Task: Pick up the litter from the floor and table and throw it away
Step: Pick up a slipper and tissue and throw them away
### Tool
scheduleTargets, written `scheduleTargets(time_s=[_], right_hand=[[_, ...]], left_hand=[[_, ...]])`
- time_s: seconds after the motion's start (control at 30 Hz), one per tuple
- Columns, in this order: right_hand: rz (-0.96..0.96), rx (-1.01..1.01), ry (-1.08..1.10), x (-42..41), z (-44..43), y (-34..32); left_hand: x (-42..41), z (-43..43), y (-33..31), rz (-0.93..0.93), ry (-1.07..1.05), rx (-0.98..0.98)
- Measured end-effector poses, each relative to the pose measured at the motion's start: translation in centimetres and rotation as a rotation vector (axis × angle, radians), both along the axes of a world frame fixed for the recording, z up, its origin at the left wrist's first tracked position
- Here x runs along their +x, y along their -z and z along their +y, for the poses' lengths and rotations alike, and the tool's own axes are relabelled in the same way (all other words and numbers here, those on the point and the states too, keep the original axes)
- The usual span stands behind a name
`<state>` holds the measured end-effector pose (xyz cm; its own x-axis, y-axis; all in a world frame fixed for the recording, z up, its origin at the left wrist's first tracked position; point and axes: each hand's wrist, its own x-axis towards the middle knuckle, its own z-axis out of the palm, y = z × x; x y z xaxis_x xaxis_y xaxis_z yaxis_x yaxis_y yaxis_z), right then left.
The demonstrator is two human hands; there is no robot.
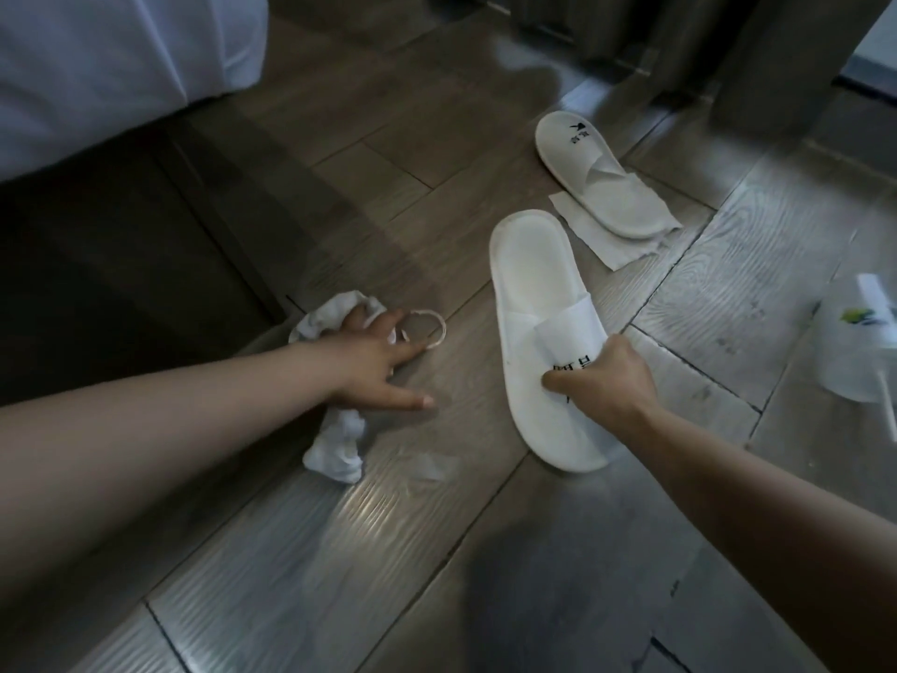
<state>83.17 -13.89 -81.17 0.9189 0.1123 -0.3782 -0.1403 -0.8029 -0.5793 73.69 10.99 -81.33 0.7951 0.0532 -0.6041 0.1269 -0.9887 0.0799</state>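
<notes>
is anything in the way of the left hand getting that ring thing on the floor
Nothing visible blocks it. The left hand is spread open right at the ring, with one of its fingers already at the ring's near edge. Crumpled white tissue lies under and behind the hand, not between the two.

Crumpled white tissue (335, 444) — floor; flat sheet (602, 235) under slipper (597, 182).

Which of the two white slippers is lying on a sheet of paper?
The far slipper, untouched near the top right, lies on the paper sheet. The near slipper, gripped by the right hand, lies on bare floor.
</notes>
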Motion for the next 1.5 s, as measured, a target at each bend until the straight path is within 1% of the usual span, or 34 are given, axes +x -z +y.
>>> scheduleTargets(time_s=[0.1, 0.2, 0.27, 0.37, 0.4, 0.43, 0.47, 0.53, 0.57, 0.63, 0.83, 1.03, 1.2, 1.3, 1.4, 1.5], right_hand=[[-0.008, -0.008, -0.029, -1.0, -0.1, -0.8], [-0.002, -0.026, -0.064, -2.3, -0.1, -1.7], [-0.001, -0.032, -0.090, -3.1, -0.2, -2.3], [0.009, -0.038, -0.121, -4.5, -0.4, -3.2], [0.011, -0.042, -0.126, -4.9, -0.5, -3.4], [0.013, -0.047, -0.131, -5.3, -0.6, -3.6], [0.015, -0.052, -0.136, -5.6, -0.7, -3.7], [0.019, -0.056, -0.142, -6.1, -0.8, -4.1], [0.019, -0.058, -0.146, -6.2, -0.8, -4.2], [0.009, -0.059, -0.153, -6.4, -0.8, -4.5], [0.016, -0.067, -0.155, -6.5, -1.0, -4.7], [0.025, -0.059, -0.144, -6.1, -1.9, -4.1], [0.030, -0.042, -0.132, -5.9, -2.2, -4.5], [0.030, -0.039, -0.135, -5.8, -2.2, -4.7], [0.024, -0.032, -0.125, -5.7, -2.4, -4.8], [0.020, -0.029, -0.130, -5.6, -2.7, -5.1]], left_hand=[[-3.9, -0.6, 0.0, 0.029, 0.069, -0.025], [-6.5, -1.1, -0.6, 0.001, 0.088, -0.064], [-7.9, -0.9, -1.5, -0.069, 0.105, -0.119], [-9.7, 0.3, -2.4, -0.244, 0.084, -0.241], [-10.2, 0.7, -2.6, -0.288, 0.084, -0.244], [-10.6, 1.0, -2.6, -0.292, 0.098, -0.205], [-10.9, 1.3, -2.7, -0.251, 0.117, -0.138], [-11.2, 1.6, -2.4, -0.116, 0.132, -0.028], [-11.2, 1.6, -2.2, -0.078, 0.122, -0.018], [-10.7, 1.4, -2.0, -0.069, 0.077, -0.041], [-7.9, -0.8, -0.6, -0.225, -0.048, -0.018], [-6.8, -1.5, 0.2, -0.263, -0.150, -0.020], [-7.4, -1.4, 1.0, -0.338, -0.246, -0.062], [-7.5, -1.1, 1.0, -0.334, -0.342, -0.185], [-7.1, -1.2, 0.1, -0.368, -0.444, -0.295], [-7.3, -2.7, -0.4, -0.332, -0.406, -0.310]])
